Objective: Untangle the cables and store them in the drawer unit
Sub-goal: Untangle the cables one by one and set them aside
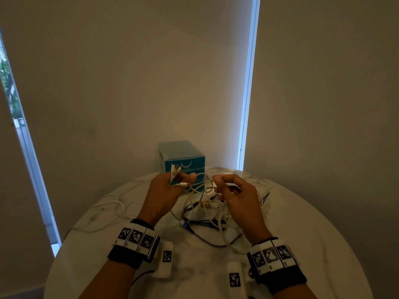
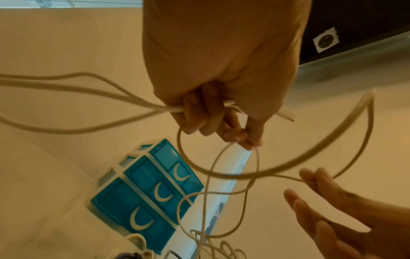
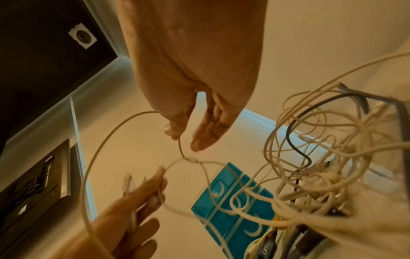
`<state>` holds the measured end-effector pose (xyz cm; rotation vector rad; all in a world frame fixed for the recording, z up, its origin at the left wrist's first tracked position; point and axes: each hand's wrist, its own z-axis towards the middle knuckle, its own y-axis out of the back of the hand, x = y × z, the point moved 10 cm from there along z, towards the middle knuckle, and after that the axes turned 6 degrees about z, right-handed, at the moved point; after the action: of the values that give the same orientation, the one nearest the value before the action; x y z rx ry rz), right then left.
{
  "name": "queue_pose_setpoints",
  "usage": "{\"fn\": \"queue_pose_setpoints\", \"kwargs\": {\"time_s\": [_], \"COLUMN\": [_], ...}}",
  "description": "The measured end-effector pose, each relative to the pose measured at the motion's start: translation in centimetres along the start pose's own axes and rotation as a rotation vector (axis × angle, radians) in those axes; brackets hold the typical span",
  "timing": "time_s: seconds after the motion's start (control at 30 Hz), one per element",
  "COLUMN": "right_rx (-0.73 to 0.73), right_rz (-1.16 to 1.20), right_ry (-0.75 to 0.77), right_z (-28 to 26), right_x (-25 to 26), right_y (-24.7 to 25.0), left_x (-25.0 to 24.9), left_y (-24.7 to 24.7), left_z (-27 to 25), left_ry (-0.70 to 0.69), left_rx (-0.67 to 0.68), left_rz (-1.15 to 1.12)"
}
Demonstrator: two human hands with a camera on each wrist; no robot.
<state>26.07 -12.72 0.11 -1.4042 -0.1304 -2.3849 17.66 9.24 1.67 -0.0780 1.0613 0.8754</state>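
Over a round white table (image 1: pixel 302 244), my left hand (image 1: pixel 183 179) grips a bunch of white cable ends (image 1: pixel 174 171), their plugs sticking up past the fingers. In the left wrist view the fingers (image 2: pixel 199 115) curl round these cables (image 2: pixel 88 98). My right hand (image 1: pixel 220 184) pinches a thin white cable (image 3: pixel 124 129) between thumb and forefinger (image 3: pixel 175 129); it loops across to the left hand (image 3: pixel 142 196). Below both hands lies a tangle of white, grey and black cables (image 1: pixel 207 212). The teal drawer unit (image 1: pixel 183 160) stands behind, with all drawers closed.
A loose white cable (image 1: pixel 108 203) trails over the table's left side. A blue USB plug (image 1: pixel 183 223) lies at the near edge of the tangle. The wall and window blinds rise close behind the drawer unit.
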Motion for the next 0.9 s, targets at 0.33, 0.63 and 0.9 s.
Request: {"fn": "queue_pose_setpoints", "kwargs": {"time_s": [0.33,0.63,0.9], "right_rx": [-0.075,0.133,0.301], "right_rz": [1.160,0.685,0.454], "right_ry": [-0.264,-0.189,-0.138], "right_z": [0.1,0.0,-1.0], "right_x": [1.3,1.3,1.3], "right_y": [0.2,-1.9,-4.4], "left_x": [7.2,-1.3,-1.4], "left_y": [2.9,-0.8,-0.8], "left_z": [0.5,-0.4,-0.5], "left_ry": [0.302,-0.094,-0.118], "left_rx": [-0.164,0.029,0.035], "left_rz": [0.169,-0.041,0.006]}}
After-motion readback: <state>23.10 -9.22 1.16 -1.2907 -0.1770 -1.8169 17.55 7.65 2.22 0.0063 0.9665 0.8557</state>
